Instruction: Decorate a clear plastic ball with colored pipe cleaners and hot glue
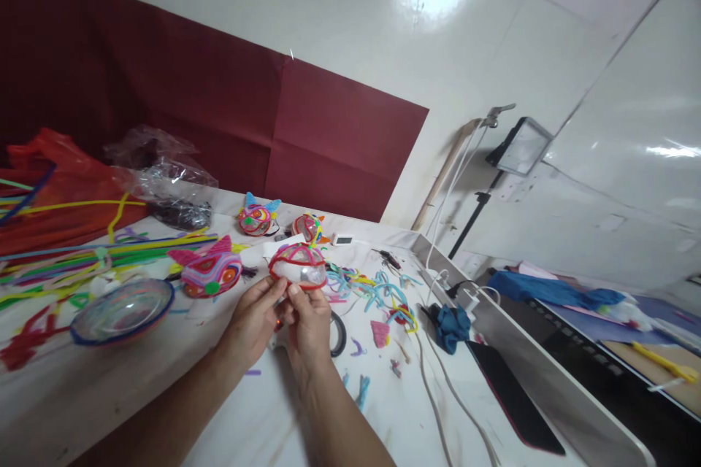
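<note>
A clear rounded shell (pixel 299 266) edged with red and pink pipe cleaners is held up over the table, near the middle of the view. My left hand (pixel 255 317) pinches its lower left rim. My right hand (pixel 307 321) pinches the lower rim just beside it, thumb on top. The two hands almost touch. To the left sits a pink pipe-cleaner animal head (pixel 211 270) with ears and an orange eye. Behind are a head with blue ears (pixel 256 215) and another small clear one (pixel 307 228).
A clear bowl with a blue rim (pixel 123 312) and many pipe cleaners (pixel 109 263) lie left. Right are blue pipe-cleaner scraps (pixel 383 290), a black tape roll (pixel 338 336), cables (pixel 432 394), a blue scrunchie (pixel 452 327) and a black phone-like slab (pixel 515 398).
</note>
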{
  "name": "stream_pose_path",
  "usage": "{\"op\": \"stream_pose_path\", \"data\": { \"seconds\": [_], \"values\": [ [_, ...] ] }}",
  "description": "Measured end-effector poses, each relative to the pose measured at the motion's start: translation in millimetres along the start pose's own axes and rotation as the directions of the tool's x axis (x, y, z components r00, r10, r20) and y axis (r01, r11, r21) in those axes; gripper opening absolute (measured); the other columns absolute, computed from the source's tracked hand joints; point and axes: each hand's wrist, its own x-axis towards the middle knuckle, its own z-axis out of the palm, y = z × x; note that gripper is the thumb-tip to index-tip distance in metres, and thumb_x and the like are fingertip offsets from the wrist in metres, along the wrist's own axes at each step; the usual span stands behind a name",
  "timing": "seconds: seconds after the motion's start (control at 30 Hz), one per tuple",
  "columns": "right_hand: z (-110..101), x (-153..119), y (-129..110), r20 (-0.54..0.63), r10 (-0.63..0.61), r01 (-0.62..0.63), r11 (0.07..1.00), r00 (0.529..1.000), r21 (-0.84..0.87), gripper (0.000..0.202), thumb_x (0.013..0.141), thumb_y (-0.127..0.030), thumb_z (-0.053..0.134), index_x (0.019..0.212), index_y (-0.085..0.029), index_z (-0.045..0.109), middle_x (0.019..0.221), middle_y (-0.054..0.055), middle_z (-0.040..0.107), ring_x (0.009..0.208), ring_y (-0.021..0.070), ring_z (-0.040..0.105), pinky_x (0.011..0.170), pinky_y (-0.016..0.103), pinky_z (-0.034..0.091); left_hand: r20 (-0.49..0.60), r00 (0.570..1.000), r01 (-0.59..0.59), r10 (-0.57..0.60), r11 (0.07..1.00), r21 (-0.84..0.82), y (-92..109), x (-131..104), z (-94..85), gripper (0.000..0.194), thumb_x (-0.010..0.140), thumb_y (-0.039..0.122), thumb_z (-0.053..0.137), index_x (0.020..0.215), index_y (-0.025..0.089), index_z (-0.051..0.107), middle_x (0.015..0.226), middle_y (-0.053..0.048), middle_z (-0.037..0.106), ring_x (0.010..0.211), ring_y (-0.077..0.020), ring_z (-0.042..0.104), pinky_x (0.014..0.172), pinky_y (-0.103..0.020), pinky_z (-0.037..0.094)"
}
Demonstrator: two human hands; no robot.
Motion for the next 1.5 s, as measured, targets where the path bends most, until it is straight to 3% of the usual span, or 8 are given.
{"op": "stream_pose_path", "data": {
  "seconds": [0.33, 0.53, 0.83, 1.03, 1.3, 1.5],
  "values": [
    [0.3, -0.7, 0.1, -0.022, -0.063, 0.061, 0.992, 0.998, -0.112, 0.042, 0.059, -0.046, 0.088, 0.073, -0.017, 0.062, 0.047, -0.008, 0.052, 0.039, 0.006, 0.039, 0.04, 0.02, 0.03, 0.011, 0.996, 0.083, -0.083, 0.995, -0.06, 0.0, 4.4, -3.3, 0.035, 0.06, 0.028, 0.091, 0.083, 0.012, 0.07, 0.07, -0.003, 0.068, 0.054, -0.013, 0.056, 0.049, -0.024, 0.041],
    [2.0, -1.3, -4.3, 0.0, -0.05, 0.05, 0.994, 0.999, -0.092, 0.042, 0.058, -0.044, 0.088, 0.079, -0.016, 0.064, 0.049, -0.008, 0.054, 0.04, 0.0057, 0.042, 0.04, 0.019, 0.031, 0.018, 0.994, 0.107, -0.106, 0.993, -0.059, 2.5, 5.8, -3.0, 0.031, 0.061, 0.023, 0.09, 0.081, 0.013, 0.07, 0.07, -0.003, 0.069, 0.051, -0.0128, 0.055, 0.047, -0.025, 0.041],
    [0.7, 1.2, -4.6, 0.02, -0.029, 0.03, 0.998, 0.999, -0.055, 0.038, 0.061, -0.042, 0.087, 0.073, -0.017, 0.061, 0.055, -0.003, 0.064, 0.039, 0.0052, 0.043, 0.038, 0.019, 0.031, -0.001, 0.995, 0.103, -0.103, 0.995, 0.013, 4.2, 5.6, -3.8, 0.023, 0.067, 0.027, 0.084, 0.064, 0.018, 0.063, 0.053, 0.0, 0.059, 0.045, -0.0129, 0.051, 0.042, -0.024, 0.043],
    [-0.8, 0.9, -5.2, 0.018, -0.003, 0.003, 1.0, 1.0, -0.023, 0.035, 0.061, -0.038, 0.087, 0.074, -0.016, 0.063, 0.054, -0.004, 0.062, 0.041, 0.005, 0.042, 0.041, 0.018, 0.031, -0.014, 0.995, 0.1, -0.101, 0.993, -0.055, 3.3, 4.1, -1.4, 0.02, 0.07, 0.019, 0.083, 0.069, 0.013, 0.064, 0.06, -0.001, 0.061, 0.048, -0.0123, 0.054, 0.044, -0.023, 0.045],
    [-6.8, 3.8, -3.2, 0.041, -0.003, 0.002, 1.0, 0.999, 0.006, 0.032, 0.064, -0.036, 0.086, 0.077, -0.018, 0.062, 0.061, -0.004, 0.065, 0.043, 0.005, 0.042, 0.042, 0.018, 0.03, 0.008, 0.997, 0.084, -0.083, 0.991, -0.104, -0.6, 5.4, -6.7, 0.022, 0.074, 0.027, 0.082, 0.078, 0.012, 0.066, 0.07, -0.004, 0.065, 0.057, -0.0149, 0.059, 0.048, -0.025, 0.05],
    [-10.5, 4.7, -1.6, 0.053, 0.008, -0.009, 1.0, 0.999, 0.014, 0.035, 0.065, -0.036, 0.086, 0.08, -0.019, 0.059, 0.062, -0.005, 0.063, 0.043, 0.0052, 0.042, 0.043, 0.019, 0.031, 0.039, 0.997, 0.067, -0.063, 0.994, -0.087, -1.1, 3.7, -6.9, 0.023, 0.07, 0.023, 0.085, 0.081, 0.013, 0.067, 0.069, -0.001, 0.064, 0.055, -0.014, 0.058, 0.046, -0.024, 0.049]
  ]
}}
